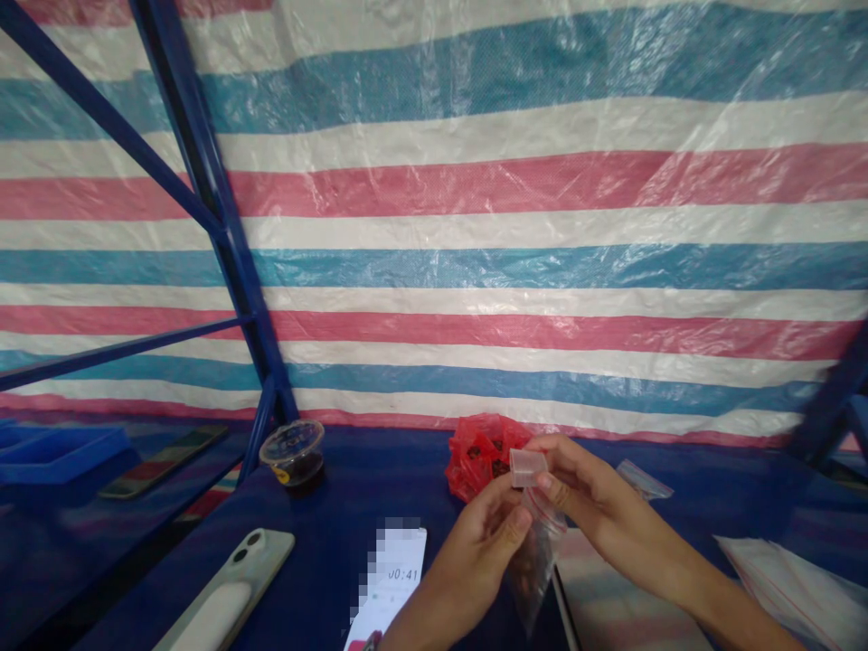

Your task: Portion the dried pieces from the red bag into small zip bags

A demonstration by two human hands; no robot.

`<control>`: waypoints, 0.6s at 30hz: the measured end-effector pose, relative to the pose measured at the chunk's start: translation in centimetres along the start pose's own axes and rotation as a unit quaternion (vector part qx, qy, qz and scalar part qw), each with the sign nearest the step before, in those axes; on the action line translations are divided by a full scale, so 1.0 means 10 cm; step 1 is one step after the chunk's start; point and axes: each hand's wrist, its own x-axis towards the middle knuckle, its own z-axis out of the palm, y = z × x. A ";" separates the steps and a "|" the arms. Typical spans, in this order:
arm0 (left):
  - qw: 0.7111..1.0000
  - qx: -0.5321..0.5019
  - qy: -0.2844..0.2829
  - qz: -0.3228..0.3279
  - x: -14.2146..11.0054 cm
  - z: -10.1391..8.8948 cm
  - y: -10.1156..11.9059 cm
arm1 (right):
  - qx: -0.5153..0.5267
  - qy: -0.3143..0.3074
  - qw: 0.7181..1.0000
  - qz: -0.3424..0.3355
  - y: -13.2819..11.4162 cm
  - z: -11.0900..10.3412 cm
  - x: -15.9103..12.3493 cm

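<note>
Bag [535, 574] in left hand [475, 565], box [527, 467] in right hand [597, 506].

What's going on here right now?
A person is working with two bare hands above a dark blue tabletop. The left hand grips a clear zip-top plastic bag with dark contents, while the right hand pinches a small translucent rectangular plastic piece just above it. Crumpled red plastic lies behind them, beside a white-screened phone.

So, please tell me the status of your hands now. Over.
Left hand grips small clear zip bag, dark contents. Right hand pinches small translucent plastic box. Red plastic bag behind them.
</note>
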 end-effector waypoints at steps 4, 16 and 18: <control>1.000 0.014 -0.017 -0.006 -0.01 0.06 -0.11 | -0.027 0.034 0.999 0.015 0.03 0.11 0.01; 0.977 0.025 0.212 -0.022 0.11 0.07 -0.48 | 0.034 0.191 0.977 0.092 0.43 0.23 0.08; 0.968 0.044 0.242 -0.047 0.07 0.14 -0.53 | 0.054 0.207 0.967 0.139 0.38 0.23 0.06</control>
